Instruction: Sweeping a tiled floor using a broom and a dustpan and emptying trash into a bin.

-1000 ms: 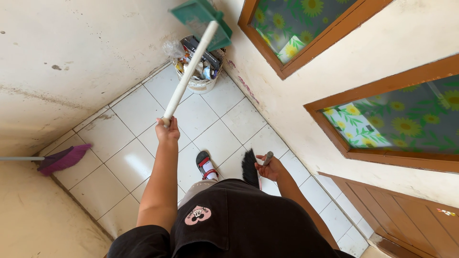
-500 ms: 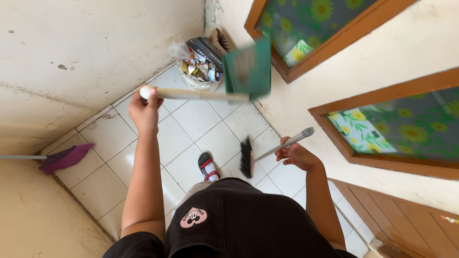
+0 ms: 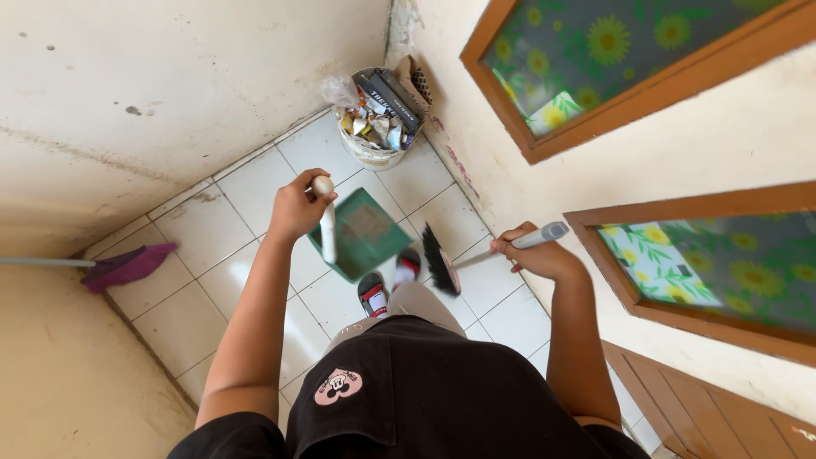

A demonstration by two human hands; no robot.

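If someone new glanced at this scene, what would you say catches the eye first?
First, the green dustpan hanging mid-frame over the white tiled floor, its pale handle in the left hand. Next, the black-bristled hand brush beside it, held by the right hand. Then the overfull white rubbish bucket in the far corner, and a purple broom lying at the left wall.

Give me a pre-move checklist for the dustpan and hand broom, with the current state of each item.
1. Left hand gripping the white handle of the green dustpan: ok.
2. Right hand gripping the grey handle of the black broom: ok.
3. Dustpan resting on the tiled floor: not ok, it hangs above the feet.
4. Dustpan empty: cannot tell.
5. Room left in the waste bucket: not ok, heaped with rubbish.
6. Purple broom away from the feet: ok.
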